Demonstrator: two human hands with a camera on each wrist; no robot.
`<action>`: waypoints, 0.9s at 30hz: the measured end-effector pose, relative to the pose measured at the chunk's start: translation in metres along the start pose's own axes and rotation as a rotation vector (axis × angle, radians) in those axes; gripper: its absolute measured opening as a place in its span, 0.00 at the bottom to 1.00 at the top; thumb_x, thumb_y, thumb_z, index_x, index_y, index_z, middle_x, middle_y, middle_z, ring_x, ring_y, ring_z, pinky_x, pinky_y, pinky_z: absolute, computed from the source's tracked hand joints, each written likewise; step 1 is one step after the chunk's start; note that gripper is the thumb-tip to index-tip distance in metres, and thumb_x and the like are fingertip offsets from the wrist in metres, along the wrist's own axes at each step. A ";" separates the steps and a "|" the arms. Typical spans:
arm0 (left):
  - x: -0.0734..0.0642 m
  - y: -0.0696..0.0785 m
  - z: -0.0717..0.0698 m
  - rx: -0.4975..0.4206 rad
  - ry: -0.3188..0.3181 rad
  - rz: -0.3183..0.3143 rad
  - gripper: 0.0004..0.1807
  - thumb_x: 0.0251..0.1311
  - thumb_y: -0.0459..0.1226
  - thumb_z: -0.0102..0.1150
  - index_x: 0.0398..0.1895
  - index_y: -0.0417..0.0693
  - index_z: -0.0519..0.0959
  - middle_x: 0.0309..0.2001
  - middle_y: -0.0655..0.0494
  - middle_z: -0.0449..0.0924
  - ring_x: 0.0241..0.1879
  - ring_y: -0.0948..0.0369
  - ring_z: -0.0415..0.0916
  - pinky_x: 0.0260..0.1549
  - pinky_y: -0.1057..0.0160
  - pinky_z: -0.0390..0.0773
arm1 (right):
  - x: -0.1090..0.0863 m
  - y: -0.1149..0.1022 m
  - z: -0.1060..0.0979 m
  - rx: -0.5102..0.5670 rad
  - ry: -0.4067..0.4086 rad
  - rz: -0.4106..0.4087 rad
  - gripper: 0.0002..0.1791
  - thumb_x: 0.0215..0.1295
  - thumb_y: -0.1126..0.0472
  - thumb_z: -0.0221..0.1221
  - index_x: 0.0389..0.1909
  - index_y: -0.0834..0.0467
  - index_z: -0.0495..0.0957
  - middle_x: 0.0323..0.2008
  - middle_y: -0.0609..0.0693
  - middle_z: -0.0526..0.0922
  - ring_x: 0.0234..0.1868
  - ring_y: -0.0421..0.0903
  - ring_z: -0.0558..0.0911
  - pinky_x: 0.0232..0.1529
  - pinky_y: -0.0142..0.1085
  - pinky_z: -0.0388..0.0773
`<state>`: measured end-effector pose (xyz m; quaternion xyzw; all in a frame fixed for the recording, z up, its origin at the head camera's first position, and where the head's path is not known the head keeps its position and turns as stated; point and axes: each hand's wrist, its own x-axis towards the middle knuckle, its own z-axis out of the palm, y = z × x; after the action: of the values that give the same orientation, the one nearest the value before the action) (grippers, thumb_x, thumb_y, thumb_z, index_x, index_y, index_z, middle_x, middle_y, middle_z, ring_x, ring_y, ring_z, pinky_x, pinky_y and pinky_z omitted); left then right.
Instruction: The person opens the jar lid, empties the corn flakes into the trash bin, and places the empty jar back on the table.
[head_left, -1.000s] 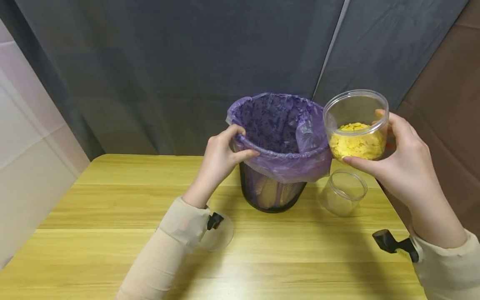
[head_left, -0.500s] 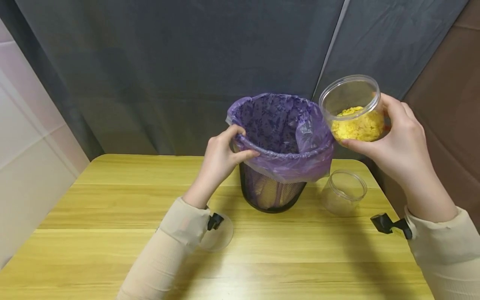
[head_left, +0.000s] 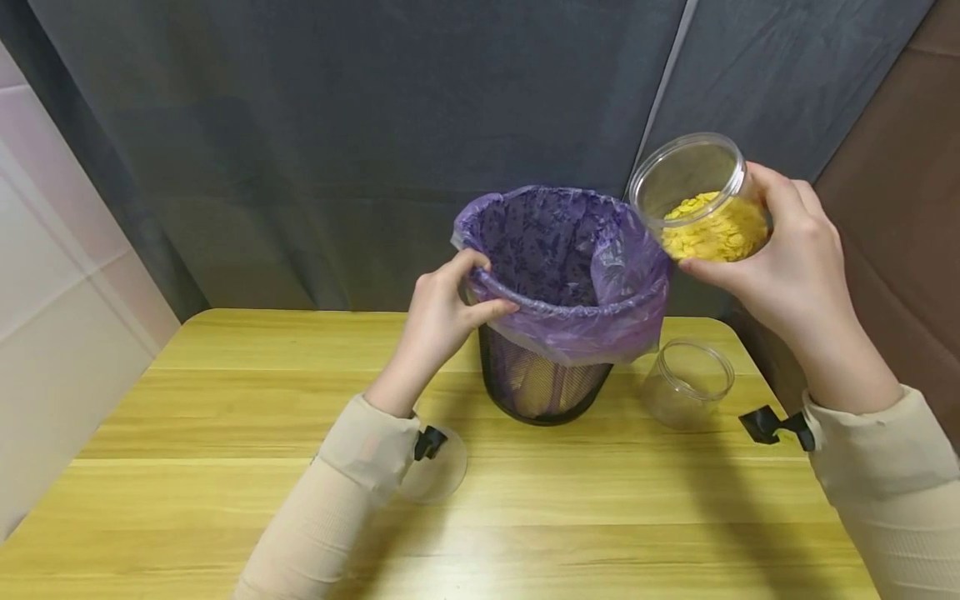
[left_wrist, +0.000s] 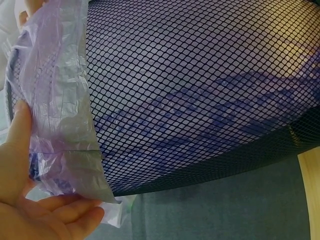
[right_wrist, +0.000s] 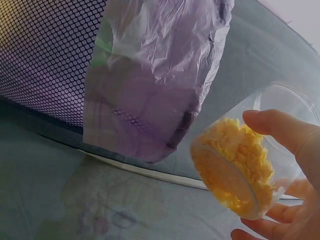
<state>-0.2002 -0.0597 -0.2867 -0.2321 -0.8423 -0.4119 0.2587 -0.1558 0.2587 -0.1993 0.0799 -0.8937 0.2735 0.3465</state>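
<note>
A black mesh wastebasket (head_left: 543, 392) lined with a purple plastic bag (head_left: 577, 333) stands on the table. My left hand (head_left: 450, 296) pinches its near left rim, thumb outside and fingers over the edge. In the left wrist view that hand (left_wrist: 30, 200) grips the folded bag edge (left_wrist: 65, 100). My right hand (head_left: 787, 242) holds a clear plastic jar (head_left: 693, 179), tilted leftward beside the bag's right rim. Yellow flakes (head_left: 716, 229) lie in the jar's lower part. The right wrist view shows thumb and fingers on opposite sides of the jar (right_wrist: 250, 155).
A second clear jar (head_left: 686, 387) stands right of the wastebasket. A clear round disc (head_left: 435, 467), perhaps a lid, lies by my left sleeve. The wooden table (head_left: 225, 400) ends at grey curtains (head_left: 337, 150) behind and a brown one (head_left: 892, 150) on the right.
My right hand has raised the jar, moved it slightly left and tilted its mouth further toward the wastebasket. The flakes shifted with the tilt. My left hand stays in place.
</note>
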 end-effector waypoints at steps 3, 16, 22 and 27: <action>0.000 -0.001 -0.001 0.001 0.000 0.000 0.24 0.42 0.44 0.76 0.40 0.47 0.75 0.28 0.54 0.75 0.22 0.59 0.60 0.23 0.60 0.64 | 0.003 -0.001 0.001 -0.012 -0.001 -0.004 0.54 0.32 0.60 0.80 0.67 0.52 0.66 0.54 0.59 0.71 0.55 0.57 0.69 0.52 0.57 0.63; 0.001 -0.002 0.001 -0.008 -0.008 0.015 0.23 0.43 0.44 0.76 0.40 0.48 0.75 0.26 0.55 0.75 0.20 0.60 0.59 0.22 0.61 0.63 | 0.013 0.005 0.005 -0.038 0.022 -0.056 0.54 0.33 0.61 0.79 0.68 0.53 0.65 0.58 0.60 0.70 0.59 0.59 0.68 0.56 0.60 0.61; 0.000 -0.001 0.000 0.000 -0.003 0.016 0.23 0.43 0.44 0.76 0.40 0.48 0.75 0.27 0.55 0.75 0.21 0.59 0.59 0.23 0.60 0.64 | 0.018 0.007 0.006 -0.052 0.018 -0.080 0.54 0.34 0.63 0.78 0.69 0.53 0.64 0.59 0.60 0.69 0.59 0.59 0.67 0.57 0.61 0.61; 0.000 -0.001 -0.001 0.002 -0.010 0.010 0.23 0.43 0.44 0.76 0.40 0.48 0.75 0.28 0.55 0.75 0.21 0.60 0.59 0.23 0.60 0.64 | 0.021 0.007 0.007 -0.072 0.017 -0.102 0.54 0.35 0.64 0.78 0.69 0.54 0.64 0.60 0.59 0.69 0.61 0.58 0.67 0.58 0.61 0.61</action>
<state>-0.2007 -0.0606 -0.2863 -0.2379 -0.8428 -0.4087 0.2569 -0.1775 0.2615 -0.1923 0.1103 -0.8949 0.2237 0.3701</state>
